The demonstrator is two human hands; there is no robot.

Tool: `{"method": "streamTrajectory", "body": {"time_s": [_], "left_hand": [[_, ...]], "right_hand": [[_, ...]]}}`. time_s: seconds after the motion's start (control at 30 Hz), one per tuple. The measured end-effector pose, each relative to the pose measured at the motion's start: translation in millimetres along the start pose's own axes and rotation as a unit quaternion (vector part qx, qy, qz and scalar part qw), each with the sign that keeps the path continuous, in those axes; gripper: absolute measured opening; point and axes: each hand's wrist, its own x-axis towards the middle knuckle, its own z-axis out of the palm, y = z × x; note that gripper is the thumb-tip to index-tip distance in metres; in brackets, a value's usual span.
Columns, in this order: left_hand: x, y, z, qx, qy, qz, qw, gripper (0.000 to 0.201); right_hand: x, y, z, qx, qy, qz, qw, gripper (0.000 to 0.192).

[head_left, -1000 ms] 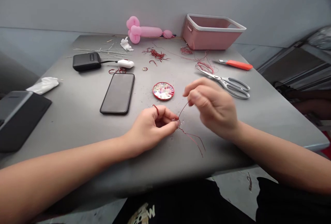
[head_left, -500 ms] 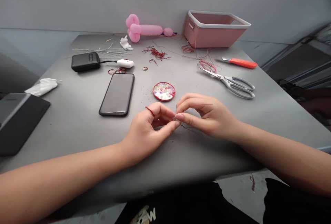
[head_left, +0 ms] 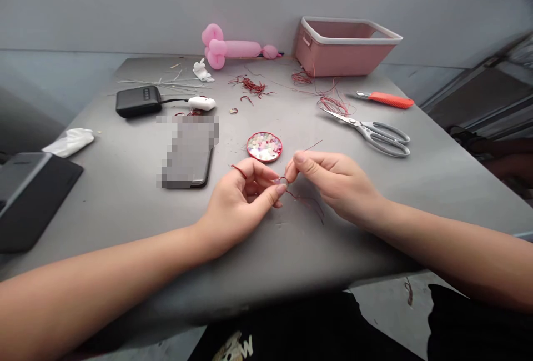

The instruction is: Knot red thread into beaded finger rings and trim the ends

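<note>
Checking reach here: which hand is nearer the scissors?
Right. The right hand lies just in front-left of the scissors; the left hand is farther left, beyond the right hand.

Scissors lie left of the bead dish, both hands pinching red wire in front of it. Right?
Not quite. The head view shows the scissors right of the bead dish, not left. The rest holds: the left hand and right hand pinch the red wire in front of it.

On my bench (head_left: 125, 194) a phone (head_left: 188, 151) lies left of centre, scissors (head_left: 368, 130) and an orange-handled tool (head_left: 386, 99) at upper right, a pink tub (head_left: 345, 47) and pink balloon (head_left: 231, 50) along the top, a power bank (head_left: 138, 100) upper left.
</note>
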Motion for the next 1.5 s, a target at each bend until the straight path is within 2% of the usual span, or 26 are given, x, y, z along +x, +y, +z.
{"method": "streamTrajectory", "body": {"time_s": [0.07, 0.13, 0.27, 0.4, 0.47, 0.57, 0.63, 0.73, 0.93, 1.13, 1.27, 1.37, 1.5], "left_hand": [[1, 3, -0.3, -0.011, 0.031, -0.016, 0.999, 0.024], [1, 4, -0.1, -0.027, 0.044, -0.019, 0.998, 0.025], [1, 3, 0.6, -0.069, 0.027, -0.003, 0.997, 0.024], [1, 0, -0.5, -0.014, 0.023, 0.013, 1.0, 0.022], [1, -1, -1.4, -0.002, 0.016, 0.009, 1.0, 0.022], [1, -2, -2.7, 0.002, 0.008, 0.009, 1.0, 0.024], [0, -3, -3.4, 0.025, 0.007, 0.018, 1.0, 0.024], [-2, -5, -3.8, 0.071, 0.016, 0.042, 0.997, 0.018], [-3, -6, -2.5, 0.115, 0.025, 0.087, 0.989, 0.01], [-2, -4, -0.6, 0.152, 0.025, 0.095, 0.984, 0.007], [-2, -3, -0.3, 0.181, 0.026, 0.118, 0.976, 0.004], [-3, -3, -0.5, 0.209, 0.019, 0.144, 0.967, 0.004], [-4, -5, -0.7, 0.281, 0.015, 0.205, 0.937, 0.008]], "right_hand": [[-2, -4, -1, -0.098, 0.082, -0.082, 0.988, 0.029], [-6, -7, -1, -0.162, 0.117, -0.131, 0.971, 0.013], [-11, -8, 1, -0.195, 0.069, -0.147, 0.967, 0.016], [-10, -7, 0, -0.247, 0.104, -0.181, 0.946, 0.014], [-10, -8, 0, -0.285, 0.11, -0.231, 0.924, 0.017], [-10, -8, 0, -0.347, 0.117, -0.328, 0.871, 0.017], [-10, -7, 1, -0.378, 0.124, -0.369, 0.84, 0.017], [-10, -3, 1, -0.394, 0.132, -0.382, 0.825, 0.018], [-11, 2, 3, -0.388, 0.166, -0.39, 0.819, 0.02], [-14, 4, 13, -0.357, 0.156, -0.374, 0.842, 0.023], [-14, 4, 13, -0.358, 0.147, -0.358, 0.85, 0.018], [-14, 5, 12, -0.345, 0.124, -0.314, 0.876, 0.014], [-13, 5, 12, -0.28, 0.078, -0.223, 0.93, 0.012]]}}
